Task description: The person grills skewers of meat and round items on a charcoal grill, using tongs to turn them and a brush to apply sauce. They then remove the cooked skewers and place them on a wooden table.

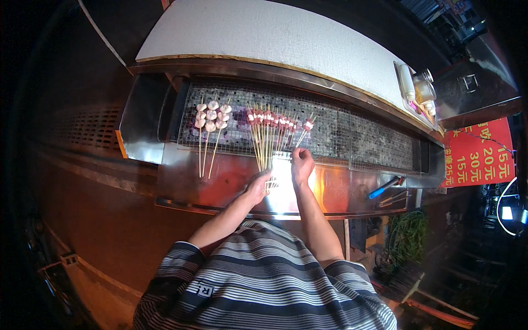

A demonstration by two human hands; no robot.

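Note:
My left hand (258,187) grips the lower ends of a fan of bamboo meat skewers (270,119). Their red and pale meat pieces lie over the wire grill mesh (330,136). To the right, my right hand (302,164) pinches the stick ends of a small separate set of meat skewers (308,124), one or two, apart from the fan. Three skewers of round whitish pieces (211,116) rest on the mesh at the left, touched by neither hand. My fingers hide part of the stick ends.
A steel front ledge (222,189) runs below the mesh. On its right lie a blue-handled tool (381,189) and several thin sticks or tongs (394,199). Behind the grill stretches a white board (264,35), with a tray of bottles and jars (416,88) at its right end.

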